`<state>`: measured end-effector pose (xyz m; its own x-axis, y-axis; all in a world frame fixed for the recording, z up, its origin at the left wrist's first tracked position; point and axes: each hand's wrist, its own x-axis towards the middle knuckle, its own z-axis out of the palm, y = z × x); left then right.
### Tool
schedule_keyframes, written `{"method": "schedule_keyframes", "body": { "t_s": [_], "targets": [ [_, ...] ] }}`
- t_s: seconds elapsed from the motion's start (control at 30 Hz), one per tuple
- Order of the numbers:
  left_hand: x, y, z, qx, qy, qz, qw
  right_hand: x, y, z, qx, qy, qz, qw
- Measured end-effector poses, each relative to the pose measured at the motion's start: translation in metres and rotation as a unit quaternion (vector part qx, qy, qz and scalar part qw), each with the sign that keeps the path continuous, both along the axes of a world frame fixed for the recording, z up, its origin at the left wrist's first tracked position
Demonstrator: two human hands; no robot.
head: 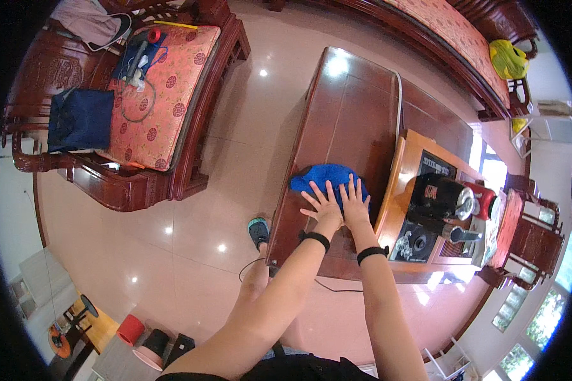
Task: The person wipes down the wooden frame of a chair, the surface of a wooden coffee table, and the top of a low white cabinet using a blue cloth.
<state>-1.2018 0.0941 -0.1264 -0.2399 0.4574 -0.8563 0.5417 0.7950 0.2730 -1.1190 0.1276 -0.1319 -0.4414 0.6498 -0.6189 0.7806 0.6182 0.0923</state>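
A blue cloth (331,174) lies bunched on the dark wooden table (357,114), near its left edge. My left hand (325,205) rests over the cloth's lower edge with its fingers spread. Close beside it, my right hand (356,202) is also on the cloth, palm down and fingers apart. Both wrists wear black bands. What lies beneath the palms is hidden.
Right of my hands, a wooden tea tray (386,214) carries a black appliance (426,195) and a red container (481,200). A carved wooden chair with a patterned cushion (171,109) stands left. A cable (338,290) runs below the table's near edge.
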Motion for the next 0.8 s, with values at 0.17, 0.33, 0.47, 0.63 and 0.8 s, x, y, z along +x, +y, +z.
{"method": "schedule_keyframes", "body": {
  "t_s": [0.17, 0.33, 0.47, 0.63, 0.8],
  "targets": [
    [-0.007, -0.009, 0.007, -0.002, 0.001, -0.078, 0.997, -0.008, -0.028, 0.017, -0.068, 0.022, -0.124, 0.99],
    [-0.023, -0.051, -0.009, 0.081, 0.13, -0.25, 0.956, -0.006, -0.111, 0.016, -0.047, 0.084, -0.189, 0.977],
    [-0.035, -0.098, -0.012, 0.293, 0.213, -0.317, 0.876, 0.009, -0.175, 0.024, 0.003, 0.12, -0.202, 0.972],
    [-0.054, -0.174, -0.014, 0.404, 0.168, -0.291, 0.851, 0.032, -0.254, 0.002, 0.067, 0.212, -0.236, 0.946],
    [-0.088, -0.253, -0.019, 0.404, 0.036, -0.242, 0.881, 0.038, -0.314, 0.044, -0.073, 0.26, -0.256, 0.928]
  ]
}}
